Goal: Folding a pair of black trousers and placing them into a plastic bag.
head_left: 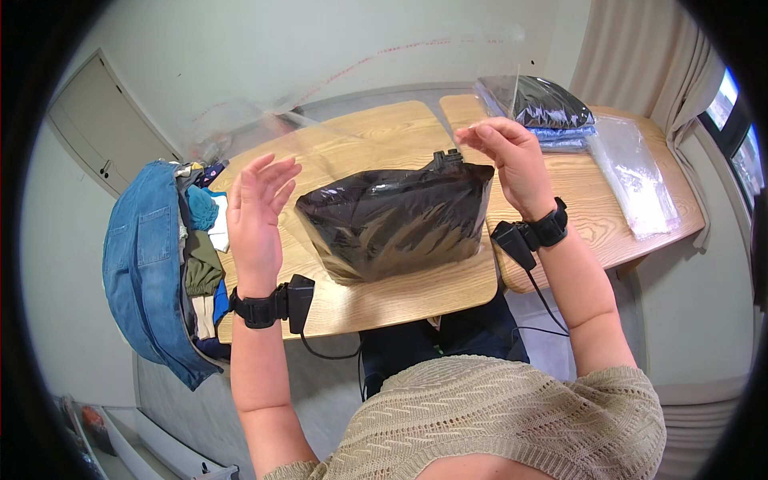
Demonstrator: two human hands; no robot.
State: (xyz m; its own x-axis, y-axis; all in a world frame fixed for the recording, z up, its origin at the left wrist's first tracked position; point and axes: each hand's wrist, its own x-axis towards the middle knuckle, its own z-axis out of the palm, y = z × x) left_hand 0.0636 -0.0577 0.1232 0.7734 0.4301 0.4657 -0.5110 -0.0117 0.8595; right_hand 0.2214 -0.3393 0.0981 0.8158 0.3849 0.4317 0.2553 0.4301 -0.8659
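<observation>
Both hands are raised with fingers spread: the left hand (256, 214) is released, the right hand (510, 160) pinches a clear plastic bag's edge. Between them on the surface (384, 296) sits a packed, seemingly sealed black bag (396, 224). At nine o'clock, clothes (172, 256) await; at one o'clock, finished bags (540, 108) are stacked.

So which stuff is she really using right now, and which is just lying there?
In use:
- left hand, raised, open
- right hand, raised, pinching a clear plastic bag
- bagged black garment between the hands

Lying about:
- pile of clothes with blue jeans
- stack of bagged garments
- flat clear bags
- wooden table
</observation>
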